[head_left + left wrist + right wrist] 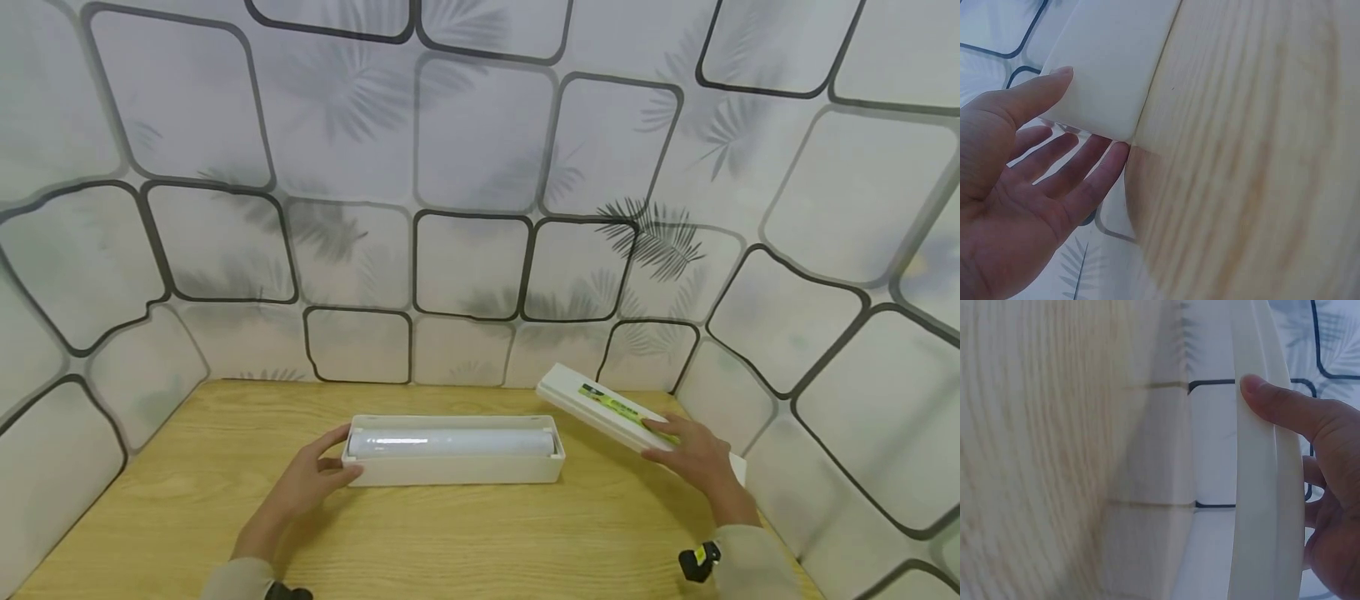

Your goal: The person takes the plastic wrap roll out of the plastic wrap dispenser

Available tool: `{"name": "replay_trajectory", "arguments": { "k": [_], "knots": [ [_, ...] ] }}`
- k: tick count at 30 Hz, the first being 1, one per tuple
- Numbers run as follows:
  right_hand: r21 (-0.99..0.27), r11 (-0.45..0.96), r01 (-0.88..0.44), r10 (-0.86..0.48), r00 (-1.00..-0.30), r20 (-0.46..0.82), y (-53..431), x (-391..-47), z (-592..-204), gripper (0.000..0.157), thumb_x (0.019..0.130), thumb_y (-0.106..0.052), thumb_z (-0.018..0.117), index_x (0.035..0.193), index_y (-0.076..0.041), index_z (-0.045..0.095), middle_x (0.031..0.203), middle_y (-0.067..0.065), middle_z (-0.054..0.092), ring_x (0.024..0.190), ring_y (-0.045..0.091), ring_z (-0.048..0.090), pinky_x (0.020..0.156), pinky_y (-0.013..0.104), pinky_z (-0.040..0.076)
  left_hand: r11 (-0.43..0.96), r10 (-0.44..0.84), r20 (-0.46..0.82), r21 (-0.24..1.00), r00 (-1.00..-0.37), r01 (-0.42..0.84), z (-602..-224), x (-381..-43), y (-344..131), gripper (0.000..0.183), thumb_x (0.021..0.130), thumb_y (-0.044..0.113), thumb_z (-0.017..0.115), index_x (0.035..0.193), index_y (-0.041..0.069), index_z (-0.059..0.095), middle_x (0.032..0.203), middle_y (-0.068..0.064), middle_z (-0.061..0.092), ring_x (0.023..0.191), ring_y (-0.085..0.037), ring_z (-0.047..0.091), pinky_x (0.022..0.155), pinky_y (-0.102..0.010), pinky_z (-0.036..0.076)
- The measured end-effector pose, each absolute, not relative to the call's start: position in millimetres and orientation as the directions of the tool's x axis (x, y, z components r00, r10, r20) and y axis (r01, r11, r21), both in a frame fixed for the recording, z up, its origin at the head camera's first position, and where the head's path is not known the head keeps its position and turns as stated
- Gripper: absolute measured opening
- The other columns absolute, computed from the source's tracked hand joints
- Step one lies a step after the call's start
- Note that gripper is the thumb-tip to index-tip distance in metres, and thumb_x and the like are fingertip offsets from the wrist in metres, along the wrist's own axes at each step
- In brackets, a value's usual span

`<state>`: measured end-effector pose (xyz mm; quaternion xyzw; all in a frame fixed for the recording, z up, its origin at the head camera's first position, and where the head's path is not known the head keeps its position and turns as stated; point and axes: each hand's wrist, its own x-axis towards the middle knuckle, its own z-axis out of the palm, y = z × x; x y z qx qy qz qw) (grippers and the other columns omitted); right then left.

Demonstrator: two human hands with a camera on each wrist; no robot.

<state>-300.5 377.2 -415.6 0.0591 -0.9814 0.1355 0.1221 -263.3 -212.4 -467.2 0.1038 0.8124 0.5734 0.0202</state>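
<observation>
A long white cling film box (457, 472) stands uncovered on the wooden table, with a shiny roll of what looks like cling film (450, 442) lying inside it. My left hand (306, 479) holds the box's left end. In the left wrist view, the thumb (1054, 87) lies on the box's side and the fingers reach round its end. Off to the right, my right hand (697, 454) grips the long white lid (573, 390), which is tilted and bears a green and yellow label. The right wrist view shows the thumb (1266, 397) pressing the lid's edge; the fingertips are hidden behind it.
The wooden table (450, 542) reaches back to a patterned wall covering (472, 267), which also closes in the left and right sides. Table surface lies in front of the box and between the box and the raised lid.
</observation>
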Motion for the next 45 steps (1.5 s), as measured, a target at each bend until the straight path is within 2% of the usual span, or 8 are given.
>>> {"name": "replay_trajectory", "arguments": {
  "k": [9, 15, 25, 33, 35, 41, 45],
  "knots": [
    [-0.242, 0.960, -0.139, -0.078, -0.966, 0.246, 394.9, -303.7, -432.9, 0.059, 0.081, -0.042, 0.085, 0.130, -0.011, 0.071, 0.142, 0.035, 0.056, 0.121, 0.063, 0.054, 0.071, 0.061, 0.046, 0.322, 0.191, 0.096, 0.934, -0.977, 0.155, -468.2, -265.1, -212.5, 0.077, 0.096, 0.012, 0.074, 0.159, -0.001, 0.032, 0.164, -0.032, 0.029, 0.122, -0.043, 0.064, 0.087, -0.033, 0.063],
    [-0.281, 0.954, -0.101, -0.040, -0.976, 0.212, 402.8, -304.4, -441.8, 0.062, 0.081, -0.044, 0.085, 0.132, -0.011, 0.070, 0.145, 0.033, 0.054, 0.124, 0.063, 0.053, 0.074, 0.062, 0.048, 0.319, 0.197, 0.103, 0.934, -0.975, 0.163, -472.2, -268.7, -213.2, 0.076, 0.095, 0.012, 0.074, 0.158, -0.002, 0.033, 0.163, -0.033, 0.030, 0.121, -0.043, 0.065, 0.086, -0.033, 0.063],
    [-0.301, 0.947, -0.111, -0.049, -0.977, 0.207, 412.1, -312.2, -454.9, 0.065, 0.078, -0.046, 0.087, 0.130, -0.010, 0.071, 0.144, 0.034, 0.054, 0.126, 0.063, 0.052, 0.072, 0.060, 0.047, 0.306, 0.196, 0.109, 0.938, -0.975, 0.166, -471.0, -268.0, -215.3, 0.077, 0.095, 0.012, 0.074, 0.158, -0.002, 0.033, 0.163, -0.033, 0.029, 0.120, -0.042, 0.066, 0.085, -0.031, 0.063],
    [-0.266, 0.957, -0.115, -0.060, -0.977, 0.206, 412.0, -316.3, -456.8, 0.067, 0.080, -0.048, 0.084, 0.134, -0.011, 0.069, 0.146, 0.035, 0.051, 0.124, 0.064, 0.052, 0.065, 0.047, 0.041, 0.318, 0.184, 0.106, 0.934, -0.977, 0.161, -466.2, -268.1, -214.3, 0.076, 0.095, 0.012, 0.074, 0.158, -0.002, 0.034, 0.163, -0.032, 0.029, 0.121, -0.044, 0.065, 0.086, -0.033, 0.063],
    [-0.256, 0.961, -0.105, -0.054, -0.979, 0.198, 412.0, -316.5, -457.7, 0.067, 0.081, -0.048, 0.084, 0.134, -0.012, 0.068, 0.146, 0.035, 0.051, 0.124, 0.064, 0.053, 0.065, 0.046, 0.042, 0.320, 0.184, 0.103, 0.934, -0.978, 0.159, -466.5, -268.1, -214.2, 0.076, 0.095, 0.012, 0.074, 0.158, -0.002, 0.034, 0.163, -0.032, 0.029, 0.121, -0.044, 0.065, 0.086, -0.033, 0.063],
    [-0.243, 0.965, -0.101, -0.054, -0.980, 0.192, 410.4, -317.8, -458.7, 0.069, 0.078, -0.049, 0.085, 0.134, -0.012, 0.068, 0.146, 0.035, 0.052, 0.123, 0.064, 0.053, 0.070, 0.059, 0.048, 0.314, 0.178, 0.100, 0.937, -0.979, 0.153, -469.8, -267.3, -214.3, 0.076, 0.095, 0.012, 0.075, 0.157, -0.002, 0.035, 0.163, -0.033, 0.030, 0.120, -0.044, 0.065, 0.086, -0.033, 0.063],
    [-0.192, 0.965, -0.179, -0.121, -0.952, 0.281, 402.9, -321.8, -459.0, 0.062, 0.079, -0.047, 0.086, 0.129, -0.012, 0.073, 0.141, 0.037, 0.055, 0.117, 0.064, 0.057, 0.066, 0.063, 0.052, 0.311, 0.179, 0.096, 0.939, -0.979, 0.149, -470.5, -265.4, -214.4, 0.076, 0.095, 0.012, 0.075, 0.157, -0.002, 0.035, 0.163, -0.033, 0.029, 0.120, -0.044, 0.065, 0.086, -0.034, 0.063]
  ]
}}
